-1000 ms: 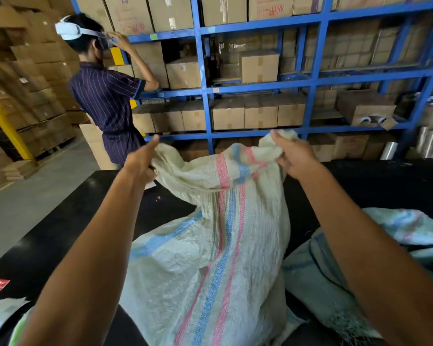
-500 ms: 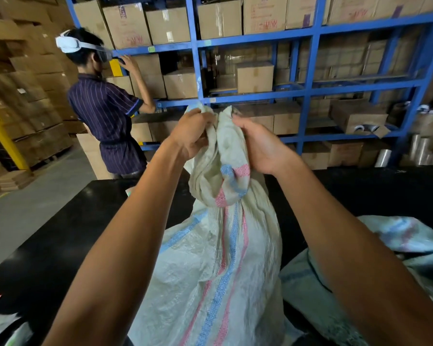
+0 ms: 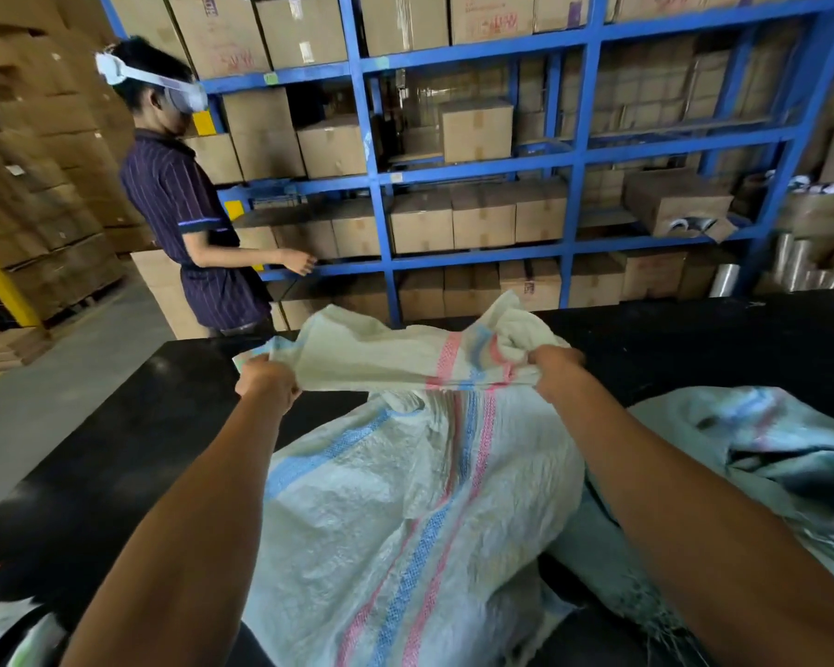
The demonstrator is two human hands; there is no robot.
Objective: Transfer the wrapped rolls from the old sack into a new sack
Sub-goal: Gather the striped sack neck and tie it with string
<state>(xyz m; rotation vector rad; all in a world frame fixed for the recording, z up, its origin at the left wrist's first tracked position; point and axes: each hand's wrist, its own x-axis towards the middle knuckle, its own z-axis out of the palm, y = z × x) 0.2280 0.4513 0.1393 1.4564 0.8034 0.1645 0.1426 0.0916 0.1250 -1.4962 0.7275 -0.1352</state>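
Left hand (image 3: 267,381) and right hand (image 3: 553,369) each gripped striped sack (image 3: 405,498) mouth, stretched flat, on black desk (image 3: 116,450).

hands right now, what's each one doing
Left hand: closed, gripping the sack top at its left end.
Right hand: closed, gripping the sack top at its right end.

A single head-worn wide-angle camera is looking forward and down, close over the black surface (image 3: 92,474), and facing the blue shelf rack (image 3: 574,166) beyond it.
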